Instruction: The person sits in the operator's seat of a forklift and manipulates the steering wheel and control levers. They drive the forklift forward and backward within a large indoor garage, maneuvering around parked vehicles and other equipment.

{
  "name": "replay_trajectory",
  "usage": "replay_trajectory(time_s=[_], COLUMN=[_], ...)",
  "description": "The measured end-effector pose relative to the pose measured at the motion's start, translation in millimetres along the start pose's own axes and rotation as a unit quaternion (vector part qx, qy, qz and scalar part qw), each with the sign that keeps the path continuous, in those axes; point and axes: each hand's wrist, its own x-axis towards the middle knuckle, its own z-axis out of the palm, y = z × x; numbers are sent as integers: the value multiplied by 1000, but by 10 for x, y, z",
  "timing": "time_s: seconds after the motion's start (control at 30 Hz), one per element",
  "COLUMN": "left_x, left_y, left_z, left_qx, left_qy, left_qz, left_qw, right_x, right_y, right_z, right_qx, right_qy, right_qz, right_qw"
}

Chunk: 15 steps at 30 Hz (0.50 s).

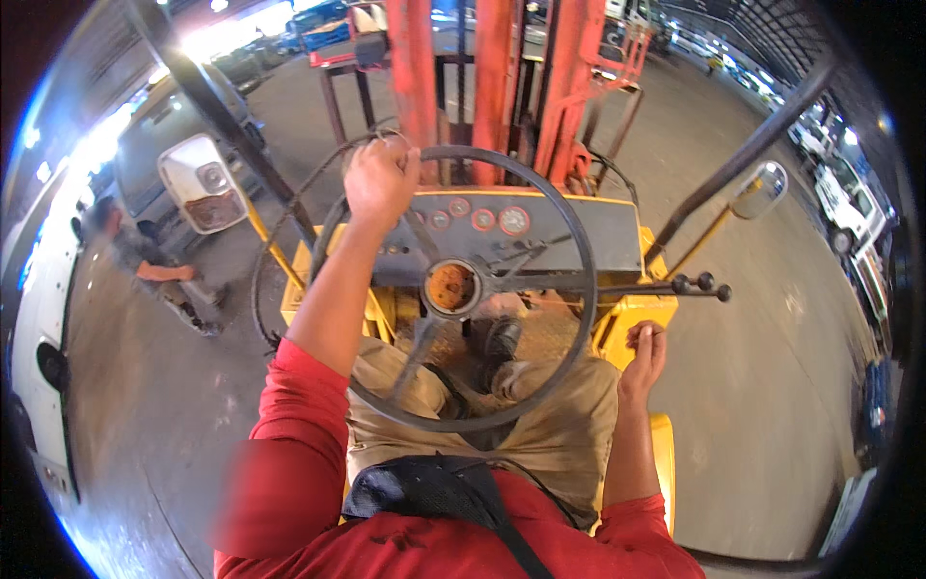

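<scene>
I sit on a yellow forklift (632, 318). My left hand (379, 180) grips the top left of the large dark steering wheel (569, 232). Down at my right side, my right hand (644, 353) is closed around something small beside the seat; what it holds is hidden by the fingers. Three black-knobbed control levers (702, 285) stick out to the right of the wheel, just above that hand. The grey dashboard (579, 236) carries several round red gauges (513, 220). The orange mast (492, 77) rises straight ahead.
A person (145, 262) bends over on the concrete floor at the left, near a parked van (154, 135). Side mirrors (204, 183) stand left and right (759, 188). Vehicles line the right wall (839, 198). A white vehicle (43, 328) is close at the left.
</scene>
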Motion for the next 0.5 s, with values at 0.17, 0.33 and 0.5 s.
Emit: replay_trajectory(time_s=[0.17,0.33,0.5], left_x=[-228,-414,-628], left_y=[-249,-312,-304], left_z=[-162,-438,-621], left_qx=[17,6,7], left_qy=[27,11,21], left_qz=[12,-14,-16], left_qw=[999,1000,1000], right_x=[47,408,552], right_y=[406,1125,1557], right_z=[403,877,1226], right_qx=[-101,-271,-419], right_qy=[-223,-445,-500], right_qz=[148,92,77], right_qw=[958,849,754])
